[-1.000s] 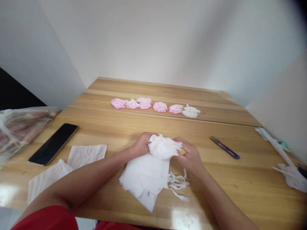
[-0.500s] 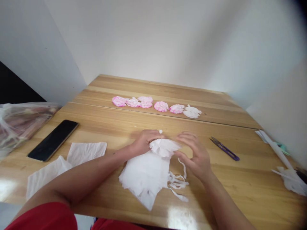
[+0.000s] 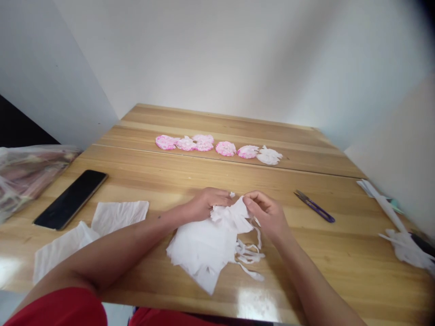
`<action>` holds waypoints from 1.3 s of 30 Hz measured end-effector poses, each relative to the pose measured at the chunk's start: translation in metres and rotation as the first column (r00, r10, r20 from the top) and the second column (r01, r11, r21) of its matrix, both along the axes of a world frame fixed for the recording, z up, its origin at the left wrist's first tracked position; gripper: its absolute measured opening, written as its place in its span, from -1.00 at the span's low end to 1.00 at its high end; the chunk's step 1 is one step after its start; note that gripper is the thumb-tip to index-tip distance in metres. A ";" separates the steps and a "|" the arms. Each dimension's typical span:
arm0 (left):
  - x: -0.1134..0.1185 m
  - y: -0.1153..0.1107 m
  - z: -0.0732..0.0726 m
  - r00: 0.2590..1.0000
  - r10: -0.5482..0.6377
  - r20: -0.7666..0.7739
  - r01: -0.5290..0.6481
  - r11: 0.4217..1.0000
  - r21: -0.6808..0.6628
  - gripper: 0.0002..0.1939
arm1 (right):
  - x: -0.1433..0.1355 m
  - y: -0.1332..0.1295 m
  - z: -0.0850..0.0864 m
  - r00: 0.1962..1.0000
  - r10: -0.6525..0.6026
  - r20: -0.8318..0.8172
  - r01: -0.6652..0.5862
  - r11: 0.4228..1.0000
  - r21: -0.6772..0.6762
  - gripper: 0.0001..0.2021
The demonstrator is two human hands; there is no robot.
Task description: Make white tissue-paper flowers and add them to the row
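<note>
A ruffled white tissue-paper flower point(image 3: 231, 219) is gripped at its base by my left hand point(image 3: 208, 204), with a small white tip poking out beyond the fingers. My right hand point(image 3: 265, 210) pinches one of its petals between thumb and forefinger and draws it up to the right. Underneath lies a stack of white tissue sheets point(image 3: 202, 251), spread towards me. Thin white paper strips point(image 3: 249, 254) lie curled at the stack's right side, below my right hand.
Several pink-and-white paper flowers point(image 3: 225, 148) and a white one point(image 3: 269, 155) line the table's back. Thread snips point(image 3: 314, 206) lie right. Left are a phone point(image 3: 71, 199), loose tissue sheets point(image 3: 119, 216) and a plastic bag point(image 3: 30, 176). White paper scraps point(image 3: 406, 246) sit at the right edge.
My right hand, apart with fingers spread before, has closed on a petal's edge and lifted it. My left hand keeps its grip. The view has shifted slightly.
</note>
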State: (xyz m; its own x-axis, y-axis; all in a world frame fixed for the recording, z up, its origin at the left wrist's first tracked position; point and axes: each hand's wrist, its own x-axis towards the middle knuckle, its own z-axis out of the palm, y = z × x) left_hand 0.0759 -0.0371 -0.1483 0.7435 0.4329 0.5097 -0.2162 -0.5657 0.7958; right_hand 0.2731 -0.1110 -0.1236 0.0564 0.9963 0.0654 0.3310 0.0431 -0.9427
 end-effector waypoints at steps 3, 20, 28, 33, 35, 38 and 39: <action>0.000 0.001 -0.002 1.000 0.008 0.024 -0.006 0.997 -0.072 -0.64 | 0.003 0.002 0.002 1.000 -0.002 -0.016 0.002 0.999 -0.036 -0.71; 0.001 0.000 -0.011 0.997 0.058 -0.059 -0.058 0.998 -0.010 -0.68 | -0.029 0.006 0.061 0.805 0.232 0.546 -0.321 0.944 0.072 -0.81; 0.004 0.000 -0.008 0.997 0.071 -0.013 -0.072 0.989 -0.129 -0.69 | -0.025 0.033 0.036 0.984 0.176 0.034 -0.168 0.971 -0.170 -0.62; 0.002 0.001 -0.002 0.998 0.062 -0.002 -0.058 0.932 -0.359 -0.71 | -0.024 0.041 0.028 0.974 0.070 -0.217 -0.127 0.957 -0.262 -0.56; 0.000 0.002 0.001 0.997 0.069 0.022 -0.051 0.881 -0.471 -0.70 | -0.020 0.042 0.026 0.964 0.048 -0.263 -0.116 0.961 -0.251 -0.56; -0.001 0.002 0.003 0.991 0.123 0.056 -0.062 0.782 -0.620 -0.67 | -0.011 0.042 0.020 0.960 0.046 -0.276 -0.101 0.977 -0.186 -0.58; 0.000 0.002 0.003 0.986 0.145 0.077 -0.057 0.739 -0.671 -0.65 | -0.009 0.041 0.019 0.960 0.042 -0.276 -0.090 0.983 -0.163 -0.59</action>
State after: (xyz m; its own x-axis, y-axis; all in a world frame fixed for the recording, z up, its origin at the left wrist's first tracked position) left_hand 0.0759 -0.0354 -0.1457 0.6301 0.7633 0.1425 -0.3039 0.0735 0.9499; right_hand 0.2644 -0.0698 -0.1050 -0.0181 0.9931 -0.1155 0.0647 -0.1141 -0.9914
